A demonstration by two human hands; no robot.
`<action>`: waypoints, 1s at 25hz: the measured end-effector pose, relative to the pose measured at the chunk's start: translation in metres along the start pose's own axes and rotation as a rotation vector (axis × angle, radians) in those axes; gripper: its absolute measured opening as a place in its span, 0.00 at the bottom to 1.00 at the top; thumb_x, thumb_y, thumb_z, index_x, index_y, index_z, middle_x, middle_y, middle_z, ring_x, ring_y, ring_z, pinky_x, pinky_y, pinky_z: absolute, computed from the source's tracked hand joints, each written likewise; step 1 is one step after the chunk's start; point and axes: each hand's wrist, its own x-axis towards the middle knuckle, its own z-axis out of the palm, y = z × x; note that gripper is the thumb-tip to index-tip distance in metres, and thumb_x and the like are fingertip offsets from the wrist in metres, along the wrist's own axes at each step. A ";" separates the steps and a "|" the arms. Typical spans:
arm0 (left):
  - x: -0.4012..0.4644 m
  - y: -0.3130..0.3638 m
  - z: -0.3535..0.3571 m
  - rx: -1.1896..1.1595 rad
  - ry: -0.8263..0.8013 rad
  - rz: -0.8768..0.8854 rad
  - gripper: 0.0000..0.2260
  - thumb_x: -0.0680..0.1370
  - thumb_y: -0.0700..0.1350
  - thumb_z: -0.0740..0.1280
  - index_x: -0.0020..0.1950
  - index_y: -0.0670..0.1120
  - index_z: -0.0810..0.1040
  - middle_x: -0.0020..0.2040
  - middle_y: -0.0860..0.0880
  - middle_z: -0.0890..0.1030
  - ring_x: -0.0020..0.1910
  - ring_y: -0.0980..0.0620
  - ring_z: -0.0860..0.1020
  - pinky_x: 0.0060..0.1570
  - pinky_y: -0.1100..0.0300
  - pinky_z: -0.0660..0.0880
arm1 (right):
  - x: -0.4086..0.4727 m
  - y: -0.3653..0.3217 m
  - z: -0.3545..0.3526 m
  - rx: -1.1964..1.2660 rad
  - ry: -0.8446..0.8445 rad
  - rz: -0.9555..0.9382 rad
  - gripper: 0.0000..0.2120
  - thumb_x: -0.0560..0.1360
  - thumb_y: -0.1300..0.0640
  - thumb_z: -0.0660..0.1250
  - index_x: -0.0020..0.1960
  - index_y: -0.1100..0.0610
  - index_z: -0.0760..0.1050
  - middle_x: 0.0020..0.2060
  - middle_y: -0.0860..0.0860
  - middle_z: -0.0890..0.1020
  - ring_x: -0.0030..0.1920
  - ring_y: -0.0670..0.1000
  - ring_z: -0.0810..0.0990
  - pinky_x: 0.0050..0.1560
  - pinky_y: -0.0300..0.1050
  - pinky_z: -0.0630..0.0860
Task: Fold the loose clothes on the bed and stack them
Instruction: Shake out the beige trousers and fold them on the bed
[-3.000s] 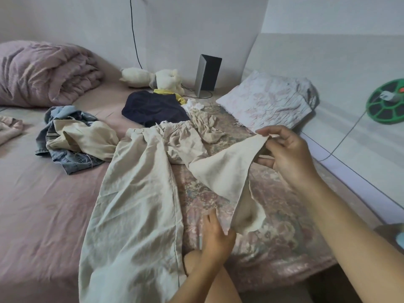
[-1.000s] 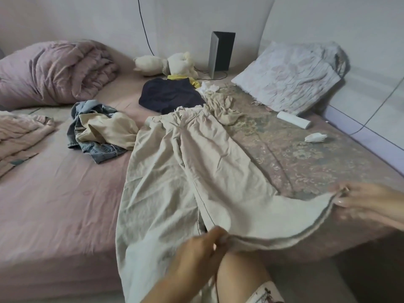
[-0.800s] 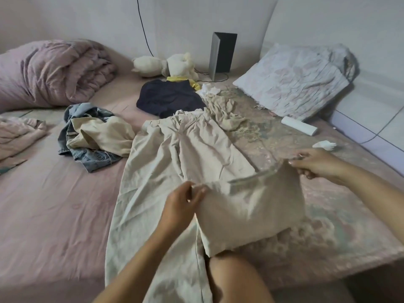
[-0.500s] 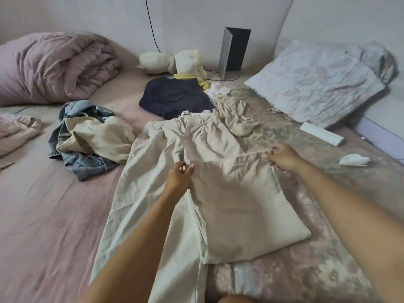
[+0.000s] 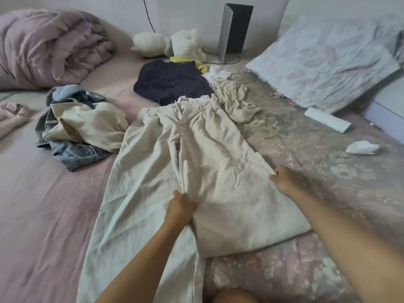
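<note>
Beige trousers [image 5: 153,171] lie flat along the bed [image 5: 39,204], waistband at the far end. The right leg is folded back on itself, its hem lying across the thigh part. My left hand [image 5: 180,207] grips the inner edge of that folded leg near the crotch seam. My right hand [image 5: 286,180] pinches the hem corner at the outer edge. A heap of jeans and a cream garment [image 5: 80,130] lies to the left. A dark navy garment [image 5: 170,82] and a crumpled beige piece [image 5: 236,99] lie beyond the waistband.
A rolled pink duvet [image 5: 48,44] fills the far left corner. A plush toy [image 5: 175,43] and a dark speaker [image 5: 235,31] stand by the wall. A pillow [image 5: 323,62], a white roll [image 5: 326,122] and a crumpled tissue [image 5: 361,147] lie on the right.
Both hands lifted the right trouser leg by its hem, carried it up over itself and laid it down folded. The hands have since slid back toward me along the fold.
</note>
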 end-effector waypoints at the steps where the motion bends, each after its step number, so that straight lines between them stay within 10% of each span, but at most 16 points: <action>1: -0.006 0.003 -0.004 0.035 0.014 0.043 0.19 0.76 0.52 0.65 0.57 0.41 0.64 0.55 0.40 0.77 0.50 0.39 0.78 0.45 0.51 0.76 | -0.007 -0.005 0.000 -0.090 0.039 -0.041 0.16 0.79 0.51 0.60 0.61 0.60 0.68 0.58 0.59 0.74 0.56 0.58 0.72 0.50 0.48 0.70; 7: -0.102 -0.068 -0.084 0.337 0.071 0.570 0.21 0.79 0.59 0.56 0.64 0.46 0.69 0.44 0.51 0.77 0.45 0.50 0.76 0.45 0.61 0.70 | -0.151 -0.048 0.024 -0.137 -0.035 -0.874 0.19 0.78 0.54 0.61 0.68 0.56 0.70 0.67 0.54 0.70 0.67 0.54 0.67 0.65 0.48 0.66; 12: -0.226 -0.199 -0.116 0.443 0.098 0.763 0.23 0.79 0.63 0.54 0.64 0.48 0.71 0.59 0.54 0.75 0.58 0.60 0.70 0.59 0.70 0.63 | -0.320 -0.026 0.078 -0.203 0.034 -1.503 0.27 0.72 0.38 0.57 0.67 0.50 0.68 0.61 0.51 0.76 0.60 0.49 0.74 0.58 0.42 0.74; 16: -0.287 -0.289 -0.103 0.529 0.175 0.771 0.28 0.70 0.39 0.57 0.71 0.48 0.64 0.69 0.50 0.67 0.66 0.51 0.68 0.68 0.64 0.59 | -0.369 -0.010 0.100 -0.500 0.005 -1.686 0.45 0.63 0.31 0.67 0.75 0.47 0.58 0.69 0.55 0.67 0.69 0.54 0.68 0.65 0.54 0.70; 19: -0.296 -0.326 -0.081 0.654 0.097 0.833 0.41 0.65 0.41 0.65 0.77 0.45 0.54 0.74 0.43 0.62 0.72 0.46 0.63 0.69 0.54 0.59 | -0.370 -0.009 0.106 -0.605 0.008 -1.652 0.52 0.59 0.37 0.73 0.76 0.50 0.55 0.71 0.59 0.64 0.71 0.57 0.64 0.64 0.58 0.70; 25: -0.302 -0.317 -0.057 0.371 0.220 0.901 0.26 0.76 0.42 0.63 0.73 0.40 0.60 0.70 0.43 0.69 0.68 0.48 0.69 0.66 0.59 0.66 | -0.381 -0.003 0.131 -0.360 0.212 -1.568 0.30 0.68 0.60 0.58 0.70 0.62 0.64 0.66 0.61 0.71 0.67 0.59 0.71 0.64 0.55 0.69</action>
